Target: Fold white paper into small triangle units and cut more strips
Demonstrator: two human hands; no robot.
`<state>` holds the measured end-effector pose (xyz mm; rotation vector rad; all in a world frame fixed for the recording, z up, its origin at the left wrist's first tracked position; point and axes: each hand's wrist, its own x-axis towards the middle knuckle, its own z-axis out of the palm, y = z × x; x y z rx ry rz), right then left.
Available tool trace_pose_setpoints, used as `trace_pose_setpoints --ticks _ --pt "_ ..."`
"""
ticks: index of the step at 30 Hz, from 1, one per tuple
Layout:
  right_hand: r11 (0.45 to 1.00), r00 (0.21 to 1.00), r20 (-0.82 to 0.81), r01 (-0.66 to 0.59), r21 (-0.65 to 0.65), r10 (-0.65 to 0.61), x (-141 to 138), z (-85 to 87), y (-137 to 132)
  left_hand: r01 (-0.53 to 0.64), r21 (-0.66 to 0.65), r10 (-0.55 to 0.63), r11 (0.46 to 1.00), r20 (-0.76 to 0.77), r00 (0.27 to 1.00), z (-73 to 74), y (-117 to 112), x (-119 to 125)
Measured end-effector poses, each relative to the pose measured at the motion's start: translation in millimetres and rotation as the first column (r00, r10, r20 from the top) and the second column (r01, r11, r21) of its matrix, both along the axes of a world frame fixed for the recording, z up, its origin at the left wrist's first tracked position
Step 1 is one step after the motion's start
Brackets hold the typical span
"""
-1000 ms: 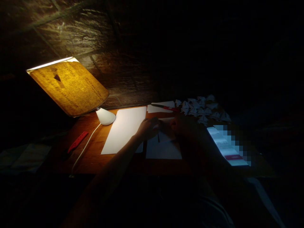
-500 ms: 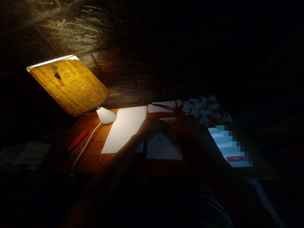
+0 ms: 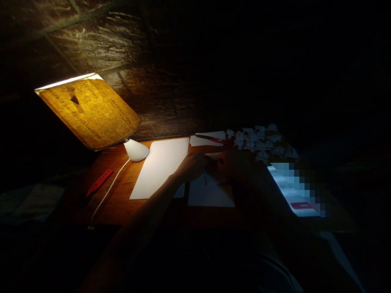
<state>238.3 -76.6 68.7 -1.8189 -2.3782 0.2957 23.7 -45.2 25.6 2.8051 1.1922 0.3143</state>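
Note:
My left hand (image 3: 193,163) is over the far part of a white sheet of paper (image 3: 210,197), its fingers bent together towards my right hand. Close against it is my right hand (image 3: 230,162), in deep shadow, with its fingers curled in. What lies between the fingertips is too dark to make out. A thin dark line (image 3: 205,178) shows on the sheet just below my left fingers; I cannot tell whether it is an object or a mark. Left of my hands lies a stack of white paper (image 3: 165,162), partly covered by my left forearm.
A lit lamp (image 3: 91,112) stands at the left, its white cord (image 3: 106,193) running to the front edge beside a red-handled tool (image 3: 100,182). Red-handled scissors (image 3: 214,139) lie on small sheets at the back. Several folded paper pieces (image 3: 250,142) and a glowing screen (image 3: 290,191) are at right.
My right hand has shifted slightly left, closer to my left hand. My left hand stays nearly in place. The view has tipped a little.

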Motion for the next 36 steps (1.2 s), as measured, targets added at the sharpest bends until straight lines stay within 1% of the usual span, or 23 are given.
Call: trace_pose_setpoints --ticks 6,10,16,19,22,26,32,36 --pt "0.999 1.0 0.003 -0.007 -0.052 0.007 2 4.8 -1 -0.025 -0.009 0.025 1.0 0.073 0.997 -1.6 1 -1" --pt "0.998 1.0 -0.018 -0.018 -0.059 0.017 3 3.5 -1 -0.04 -0.001 0.04 0.999 0.069 0.997 0.0 -1 1" --pt "0.999 1.0 -0.019 0.002 -0.053 -0.003 4 1.1 2 -0.148 0.049 0.145 0.988 0.075 0.987 1.7 -1 -1" --pt "0.999 1.0 -0.029 -0.006 -0.039 0.005 5 0.0 2 -0.178 0.052 0.174 0.983 0.079 0.982 1.1 -1 -3" --pt "1.0 1.0 -0.021 -0.011 -0.007 0.011 3 -2.0 1 -0.178 0.046 0.174 0.983 0.081 0.981 -0.3 0 -4" --pt "0.996 0.995 -0.058 -0.073 0.047 0.076 -2 -5.6 -1 -0.187 0.074 0.182 0.979 0.08 0.98 -2.2 1 -6" --pt "0.997 0.997 -0.044 -0.064 -0.047 0.062 -6 -8.5 0 -0.242 0.091 0.236 0.966 0.064 0.97 0.3 -2 -6" --pt "0.998 0.997 -0.056 -0.057 -0.03 0.055 -5 -8.5 1 -0.286 0.091 0.283 0.954 0.047 0.958 2.2 -1 -7"
